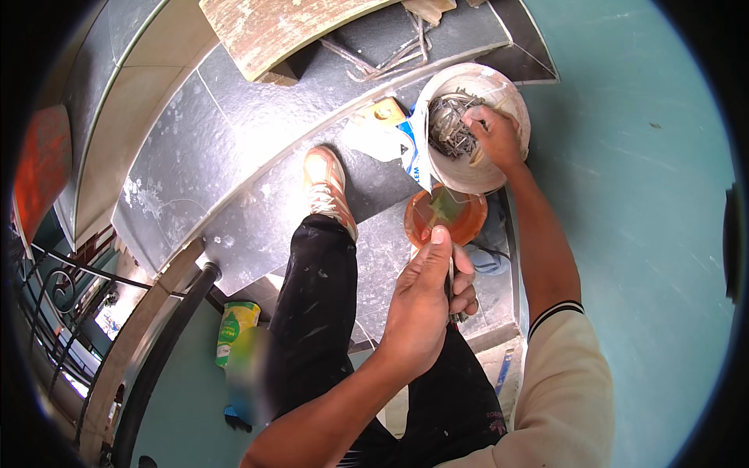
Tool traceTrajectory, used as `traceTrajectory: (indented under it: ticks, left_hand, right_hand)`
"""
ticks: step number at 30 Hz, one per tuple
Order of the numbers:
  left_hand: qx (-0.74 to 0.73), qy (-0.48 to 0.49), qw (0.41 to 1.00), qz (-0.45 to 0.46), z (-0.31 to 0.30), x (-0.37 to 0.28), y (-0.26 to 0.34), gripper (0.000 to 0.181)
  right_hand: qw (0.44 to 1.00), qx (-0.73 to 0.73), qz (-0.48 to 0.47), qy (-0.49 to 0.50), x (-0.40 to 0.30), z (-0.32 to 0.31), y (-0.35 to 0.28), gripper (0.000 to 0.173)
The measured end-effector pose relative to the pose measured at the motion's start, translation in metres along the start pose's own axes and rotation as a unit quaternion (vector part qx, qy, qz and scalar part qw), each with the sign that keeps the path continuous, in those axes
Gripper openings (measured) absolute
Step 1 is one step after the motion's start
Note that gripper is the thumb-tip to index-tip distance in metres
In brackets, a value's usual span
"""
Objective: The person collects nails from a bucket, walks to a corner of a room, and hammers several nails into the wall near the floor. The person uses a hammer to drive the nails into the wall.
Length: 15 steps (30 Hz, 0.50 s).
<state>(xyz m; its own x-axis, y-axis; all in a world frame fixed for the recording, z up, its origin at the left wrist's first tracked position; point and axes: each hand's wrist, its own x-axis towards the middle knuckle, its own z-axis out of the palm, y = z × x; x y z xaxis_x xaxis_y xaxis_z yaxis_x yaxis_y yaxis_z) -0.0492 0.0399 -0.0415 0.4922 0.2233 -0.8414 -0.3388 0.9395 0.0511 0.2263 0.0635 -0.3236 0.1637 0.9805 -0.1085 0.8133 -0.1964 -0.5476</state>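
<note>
My right hand [496,137] reaches into a white plastic bucket [518,105], its fingers curled at a heap of thin grey nail-like metal pieces [452,126]. Whether those fingers pinch a piece is hidden. Lower down and nearer to me, my left hand [424,298] is closed around a small bundle of similar grey pieces [458,317], with the thumb pressed on top. Most of that bundle is covered by the palm and fingers. Just beyond the left hand, an orange basin [414,213] holds liquid and something greenish.
Dark tiled steps [234,152] curve past my shoe [325,175]. A wooden board [292,29] and bent metal rods [404,55] lie above. Beside the bucket is a white and blue bag [374,140]. A black handrail [169,345] runs lower left, near a yellow-green bag [237,327]. A teal wall [632,205] borders the right.
</note>
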Motion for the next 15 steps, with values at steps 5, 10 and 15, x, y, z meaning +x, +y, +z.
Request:
traceTrajectory:
  ticks: [5,10,15]
  left_hand:
    - [-0.002,-0.003,1.0,-0.002,0.0,0.001,-0.001,0.047]
    - [0.005,-0.005,1.0,-0.002,0.001,0.0,0.001,0.048]
    - [0.002,0.003,1.0,0.001,-0.002,-0.001,0.003,0.048]
  right_hand:
    - [0.93,0.318,0.174,0.063,0.014,0.015,-0.017,0.019]
    - [0.899,0.338,0.271,0.069,0.016,0.028,-0.028,0.026]
    - [0.985,0.031,0.154,-0.066,0.019,0.035,-0.081,0.024]
